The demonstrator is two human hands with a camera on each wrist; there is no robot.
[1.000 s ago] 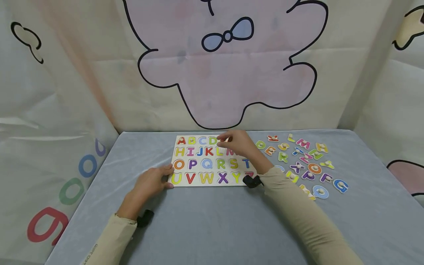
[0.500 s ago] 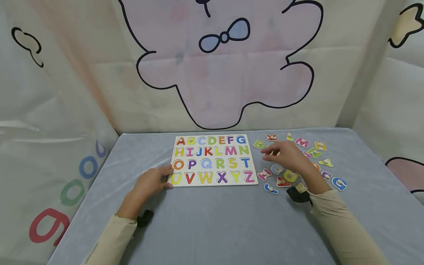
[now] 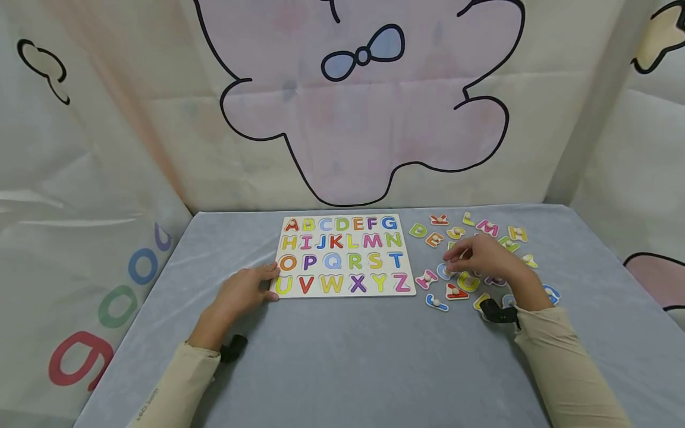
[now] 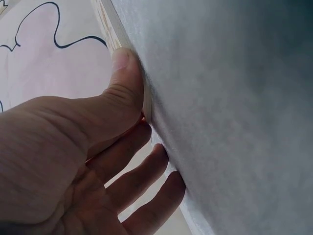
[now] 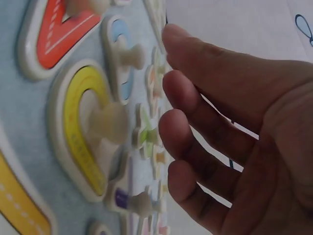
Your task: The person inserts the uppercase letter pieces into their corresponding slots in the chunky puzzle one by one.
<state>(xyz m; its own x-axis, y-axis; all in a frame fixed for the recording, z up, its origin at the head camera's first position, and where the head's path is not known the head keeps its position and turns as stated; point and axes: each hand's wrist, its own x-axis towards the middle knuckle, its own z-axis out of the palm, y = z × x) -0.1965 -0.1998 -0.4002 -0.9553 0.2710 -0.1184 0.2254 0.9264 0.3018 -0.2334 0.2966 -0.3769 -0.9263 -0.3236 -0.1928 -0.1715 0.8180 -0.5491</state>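
Note:
A white alphabet board (image 3: 316,290) with coloured letters lies on the table. My left hand (image 3: 243,291) touches its left edge; in the left wrist view the thumb (image 4: 128,81) rests against the wooden side. My right hand (image 3: 487,258) hovers over loose letter pieces, fingers bent loosely and apart, holding nothing. Just under its fingertips is a blue letter C (image 3: 443,271) with a knob. In the right wrist view a yellow U (image 5: 73,122), a red V (image 5: 49,49) and the blue C (image 5: 113,63) lie close to the fingers (image 5: 178,90).
Several more knobbed letters lie right of the board, among them a green D (image 3: 418,230), a pink M (image 3: 487,227) and a blue J (image 3: 436,303). Blue-grey cloth covers the table (image 3: 342,362). A printed curtain (image 3: 342,148) stands behind it.
My right hand has moved from the board's top row to the right over the loose letters, then slightly lower toward the blue C. The left hand stays at the board's edge.

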